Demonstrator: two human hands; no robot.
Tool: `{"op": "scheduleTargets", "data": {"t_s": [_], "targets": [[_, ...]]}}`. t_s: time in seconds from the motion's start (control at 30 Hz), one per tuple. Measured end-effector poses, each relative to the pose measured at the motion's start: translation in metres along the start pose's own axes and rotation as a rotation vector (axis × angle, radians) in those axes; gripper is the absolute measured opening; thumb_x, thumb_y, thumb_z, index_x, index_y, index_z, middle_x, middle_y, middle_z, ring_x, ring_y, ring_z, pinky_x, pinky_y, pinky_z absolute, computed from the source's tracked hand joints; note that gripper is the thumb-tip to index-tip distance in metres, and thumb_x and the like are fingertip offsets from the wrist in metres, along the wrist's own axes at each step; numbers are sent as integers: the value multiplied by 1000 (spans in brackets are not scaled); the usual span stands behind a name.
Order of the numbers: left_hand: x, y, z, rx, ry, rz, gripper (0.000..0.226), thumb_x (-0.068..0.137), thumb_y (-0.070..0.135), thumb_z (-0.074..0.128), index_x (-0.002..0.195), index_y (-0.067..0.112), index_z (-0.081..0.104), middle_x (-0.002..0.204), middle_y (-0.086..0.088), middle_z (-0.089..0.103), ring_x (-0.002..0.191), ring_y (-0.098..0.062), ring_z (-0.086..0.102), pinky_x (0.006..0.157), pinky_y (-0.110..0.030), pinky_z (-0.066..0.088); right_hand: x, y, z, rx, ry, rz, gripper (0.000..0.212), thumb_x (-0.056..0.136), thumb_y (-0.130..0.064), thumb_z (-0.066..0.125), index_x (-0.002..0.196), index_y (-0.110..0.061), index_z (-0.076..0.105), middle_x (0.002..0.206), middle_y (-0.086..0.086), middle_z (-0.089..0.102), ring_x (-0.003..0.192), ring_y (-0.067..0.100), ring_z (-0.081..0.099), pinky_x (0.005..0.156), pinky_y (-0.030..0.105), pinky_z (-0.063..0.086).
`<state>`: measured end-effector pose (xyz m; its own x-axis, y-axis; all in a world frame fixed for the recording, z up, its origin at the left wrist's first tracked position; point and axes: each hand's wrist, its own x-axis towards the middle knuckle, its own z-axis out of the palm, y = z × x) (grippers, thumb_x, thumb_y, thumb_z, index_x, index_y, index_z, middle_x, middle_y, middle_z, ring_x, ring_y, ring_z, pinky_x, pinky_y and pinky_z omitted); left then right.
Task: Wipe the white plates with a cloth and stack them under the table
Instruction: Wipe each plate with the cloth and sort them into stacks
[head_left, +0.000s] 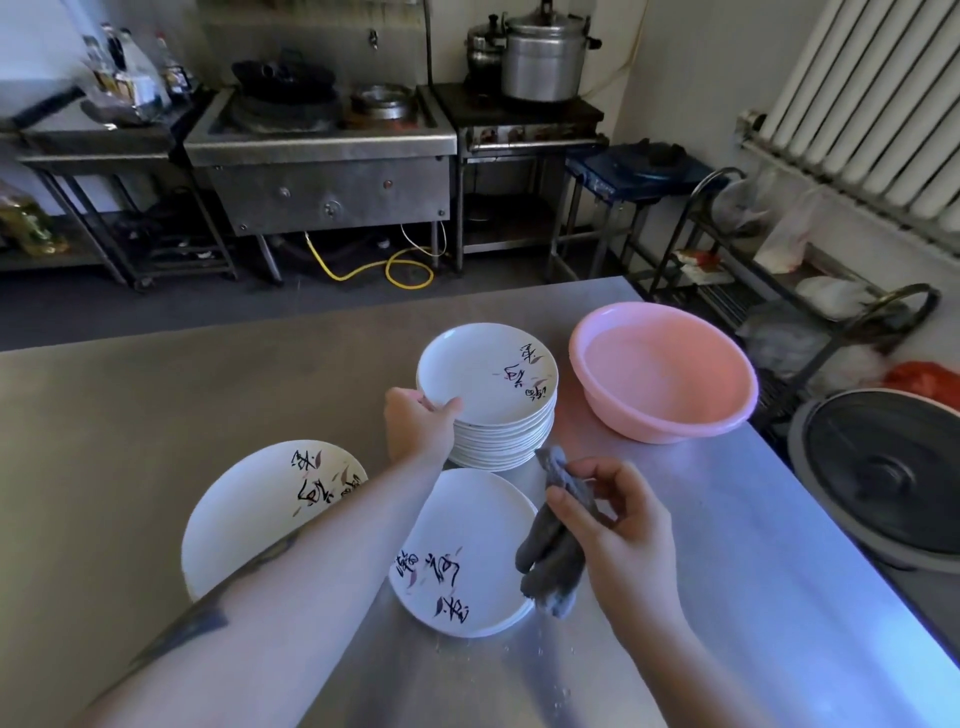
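— What is the left hand (420, 422) doing?

— It reaches to the tall stack of white plates (498, 431) at the centre of the frame. The thumb lies over the near-left rim of the top plate (485, 371) and the fingers curl under that rim, so it is grasping that plate. The plate looks level on the stack; whether it is lifted at all I cannot tell.

— And the right hand (621, 538)?

— At lower centre-right, it is clenched round a grey cloth (553, 543). The cloth hangs bunched from thumb and fingers, its lower end over the right edge of the near plates (457, 551), a small stack lying just below the tall one.

— Other plates?

— One more plate (260, 512) at lower left, partly behind the left forearm. All stand on the steel table (130, 415). A pink basin (665, 371) sits just right of the tall stack.
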<state>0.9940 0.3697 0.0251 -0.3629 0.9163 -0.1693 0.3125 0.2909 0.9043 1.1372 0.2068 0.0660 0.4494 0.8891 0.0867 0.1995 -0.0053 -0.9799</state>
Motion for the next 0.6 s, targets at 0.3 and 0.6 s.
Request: {"op": "scheduleTargets", "data": {"t_s": [0.3, 0.6], "targets": [[9, 11, 1, 14, 17, -30, 11, 77, 9, 66, 80, 4, 57, 77, -8, 59, 67, -28, 55, 56, -27, 42, 9, 0, 6, -14, -15, -6, 27, 74, -3, 80, 80, -25, 64, 83, -13, 69, 82, 8, 63, 70, 14, 46], [-49, 23, -48, -508, 14, -123, 34, 86, -8, 54, 114, 9, 47, 101, -6, 57, 90, -31, 65, 51, -33, 59, 1, 1, -13, -6, -16, -8, 27, 75, -9, 80, 81, -30, 65, 84, -15, 69, 85, 8, 62, 77, 27, 47]]}}
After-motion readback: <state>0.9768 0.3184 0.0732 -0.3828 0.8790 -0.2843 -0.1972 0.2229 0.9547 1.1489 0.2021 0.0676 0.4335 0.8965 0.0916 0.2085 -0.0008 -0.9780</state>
